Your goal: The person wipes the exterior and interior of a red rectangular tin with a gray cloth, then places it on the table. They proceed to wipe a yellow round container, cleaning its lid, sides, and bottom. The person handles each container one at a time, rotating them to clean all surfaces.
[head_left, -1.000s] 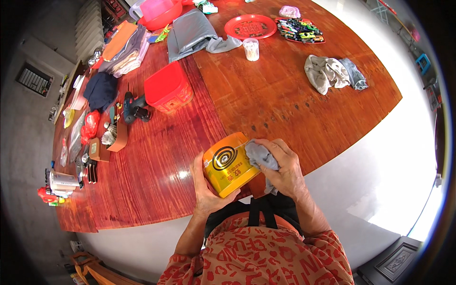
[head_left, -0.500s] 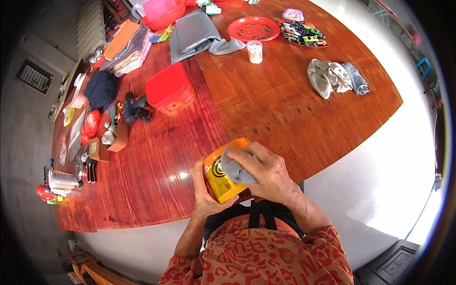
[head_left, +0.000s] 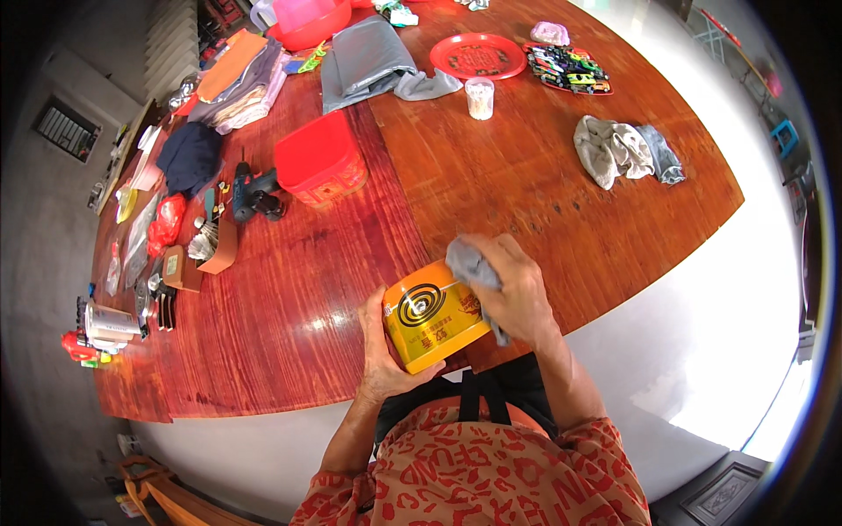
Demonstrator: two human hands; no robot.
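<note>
At the near edge of the wooden table, a yellow and orange box [head_left: 431,323] with a black spiral printed on it is tilted toward me. My left hand [head_left: 386,355] grips its left side, the thumb along the lower edge and the fingers behind the far side. A bunched grey cloth [head_left: 474,266] is in my right hand [head_left: 516,289], pressed at the box's upper right corner. Part of the cloth hangs below that hand, along the box's right side.
Left of centre stand a red square tub [head_left: 323,159] and a power drill [head_left: 254,193]. Farther back are a grey folded plastic bag [head_left: 368,60], a red round tray [head_left: 478,58] and a clear cup [head_left: 480,98]. Crumpled cloths [head_left: 614,151] lie at right.
My right hand and the cloth have moved from the middle of the box's face to its upper right corner, uncovering the spiral. My left hand keeps its grip.
</note>
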